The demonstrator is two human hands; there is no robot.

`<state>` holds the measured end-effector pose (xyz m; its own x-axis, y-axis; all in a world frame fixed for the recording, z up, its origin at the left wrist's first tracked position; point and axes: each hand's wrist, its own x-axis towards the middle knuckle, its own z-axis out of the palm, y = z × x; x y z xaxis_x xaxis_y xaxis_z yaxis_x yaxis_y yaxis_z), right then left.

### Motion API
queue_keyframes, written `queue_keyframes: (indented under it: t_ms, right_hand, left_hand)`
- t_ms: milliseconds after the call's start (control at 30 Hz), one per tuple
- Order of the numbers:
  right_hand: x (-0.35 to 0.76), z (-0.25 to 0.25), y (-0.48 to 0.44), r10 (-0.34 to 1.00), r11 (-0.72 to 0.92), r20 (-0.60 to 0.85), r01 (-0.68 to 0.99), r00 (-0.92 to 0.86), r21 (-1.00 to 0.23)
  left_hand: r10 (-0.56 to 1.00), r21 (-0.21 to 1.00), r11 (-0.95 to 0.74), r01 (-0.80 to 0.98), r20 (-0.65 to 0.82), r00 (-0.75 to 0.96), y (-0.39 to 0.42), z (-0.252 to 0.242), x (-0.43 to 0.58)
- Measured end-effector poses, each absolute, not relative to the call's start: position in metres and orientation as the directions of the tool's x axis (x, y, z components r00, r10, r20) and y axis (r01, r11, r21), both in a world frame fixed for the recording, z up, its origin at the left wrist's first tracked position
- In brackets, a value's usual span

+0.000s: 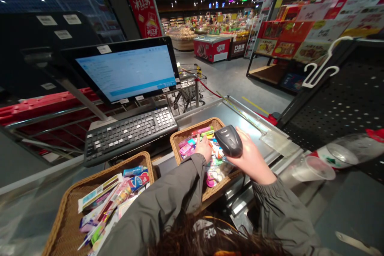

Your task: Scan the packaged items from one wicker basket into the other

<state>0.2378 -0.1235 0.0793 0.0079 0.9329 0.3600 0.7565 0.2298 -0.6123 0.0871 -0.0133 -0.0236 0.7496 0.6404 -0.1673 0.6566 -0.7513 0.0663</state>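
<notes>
My right hand [251,154] is wrapped round a black handheld barcode scanner [229,141], whose rounded head is tilted over a brown woven basket [177,148]. Inside that basket lie small colourful packages [187,148], pink, green, white and blue. My left hand [204,149] reaches into the basket from the near side. Its fingers are partly stretched and apart, the tips touching the packages; nothing shows gripped in them. A second woven basket [64,208] stands to the left under my left forearm, with toothpaste-like boxes, packets and thin sticks [115,204] in it.
Behind the baskets are a black keyboard [132,132] and a lit monitor [129,68]. The metal counter [216,110] runs beyond the basket. At right stand a plastic cup [313,169], a lying bottle [345,152] and a black perforated panel [339,104] with white hangers [322,68].
</notes>
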Motion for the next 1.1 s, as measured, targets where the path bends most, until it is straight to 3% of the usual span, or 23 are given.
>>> queue_keyframes:
  t_ms: [200,600,967,1100]
  right_hand:
    - [0.242,0.077,-0.127,0.924,0.229,0.382,0.759,0.028,-0.610]
    - [0.209,0.085,-0.124,0.903,0.322,0.423,0.767,-0.074,-0.554]
    - [0.127,0.130,-0.123,0.784,0.565,0.527,0.727,-0.327,-0.390]
    - [0.094,0.142,-0.129,0.762,0.620,0.500,0.685,-0.410,-0.383]
  left_hand:
    - [0.697,-0.061,-0.713,0.698,-0.162,0.698,0.000,0.009,0.059]
    - [0.634,-0.250,-0.669,0.700,0.300,0.713,-0.025,0.114,-0.049]
    - [0.684,-0.195,-0.519,0.832,0.489,0.541,-0.067,0.150,-0.133]
    - [0.691,-0.188,-0.462,0.867,0.537,0.484,-0.080,0.160,-0.161]
